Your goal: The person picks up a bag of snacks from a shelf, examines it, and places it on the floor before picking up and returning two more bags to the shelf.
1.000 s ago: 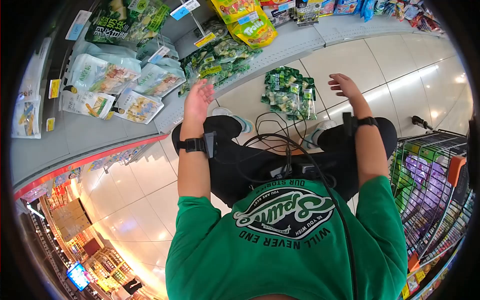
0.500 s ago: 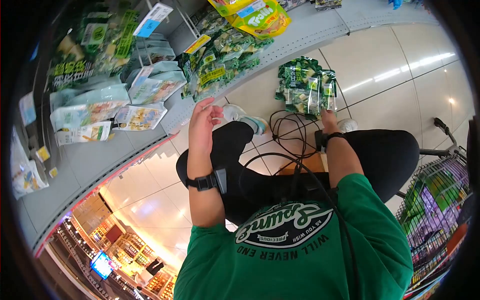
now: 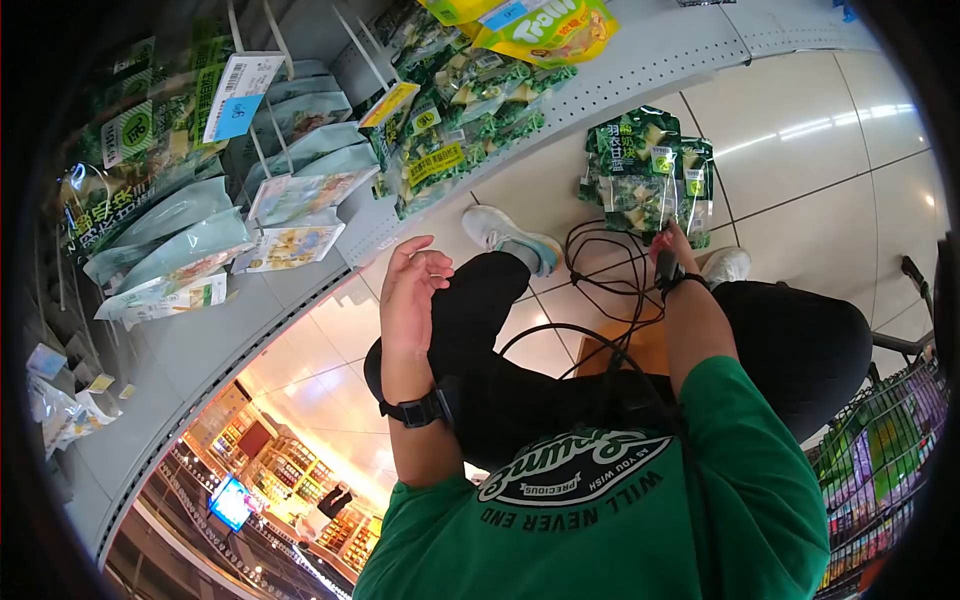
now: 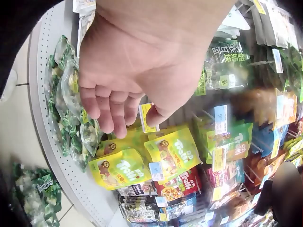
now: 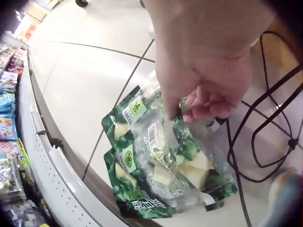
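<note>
Green printed snack bags (image 3: 637, 165) with clear lower parts overlap one another over the floor tiles beyond the person's feet. My right hand (image 3: 674, 243) pinches the near edge of a snack bag between thumb and curled fingers; in the right wrist view, that bag (image 5: 163, 161) hangs from the fingertips over others. My left hand (image 3: 410, 300) is raised beside the left knee with relaxed, slightly bent fingers and nothing in it. In the left wrist view its palm (image 4: 137, 61) shows in front of the shelf goods.
A grey shelf (image 3: 590, 95) along the left and top carries more green bags (image 3: 460, 125), pale blue pouches (image 3: 180, 235) and yellow gummy pouches (image 3: 550, 35). Black cables (image 3: 610, 265) loop between the feet. A wire shopping cart (image 3: 885, 460) stands at the right.
My right hand has come down from the air to the green bags and taken hold of one. My left hand stays raised, its fingers a little more bent. The head view has shifted.
</note>
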{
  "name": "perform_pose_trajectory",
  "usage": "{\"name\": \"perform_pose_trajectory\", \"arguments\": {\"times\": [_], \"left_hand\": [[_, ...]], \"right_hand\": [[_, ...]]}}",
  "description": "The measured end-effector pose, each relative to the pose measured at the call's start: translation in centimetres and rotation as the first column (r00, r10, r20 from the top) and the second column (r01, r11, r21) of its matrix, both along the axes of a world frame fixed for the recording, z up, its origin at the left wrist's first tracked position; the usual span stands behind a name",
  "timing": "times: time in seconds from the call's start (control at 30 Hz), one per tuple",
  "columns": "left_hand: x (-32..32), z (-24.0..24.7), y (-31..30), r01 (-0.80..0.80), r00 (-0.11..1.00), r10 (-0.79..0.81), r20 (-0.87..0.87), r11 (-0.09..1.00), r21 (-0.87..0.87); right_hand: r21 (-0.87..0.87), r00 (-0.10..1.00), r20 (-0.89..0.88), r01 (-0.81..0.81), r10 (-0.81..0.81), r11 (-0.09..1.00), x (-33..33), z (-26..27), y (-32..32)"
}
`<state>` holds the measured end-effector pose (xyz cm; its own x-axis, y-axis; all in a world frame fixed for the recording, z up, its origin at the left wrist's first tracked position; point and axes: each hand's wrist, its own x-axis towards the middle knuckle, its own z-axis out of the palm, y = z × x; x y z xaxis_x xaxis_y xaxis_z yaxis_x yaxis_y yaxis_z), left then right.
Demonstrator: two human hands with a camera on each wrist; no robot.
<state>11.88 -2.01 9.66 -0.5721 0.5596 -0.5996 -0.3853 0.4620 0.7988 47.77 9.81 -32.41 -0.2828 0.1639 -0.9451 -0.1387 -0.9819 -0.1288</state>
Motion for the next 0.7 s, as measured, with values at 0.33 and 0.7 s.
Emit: {"name": "perform_pose_trajectory", "arguments": {"times": [0.33,0.7], "left_hand": [[0.6,0.4,0.2,0.051,0.997,-0.047,-0.053,0.997,0.061],[4.4,-1.0,-1.5,0.28,0.928,-0.228,-0.293,0.948,0.149]], "right_hand": [[0.51,0.965,0.223,-0.237,0.138,0.827,1.2,4.2,6.8],[0.831,0.817,0.328,-0.011,-0.475,0.556,2.5,24.1,11.0]]}}
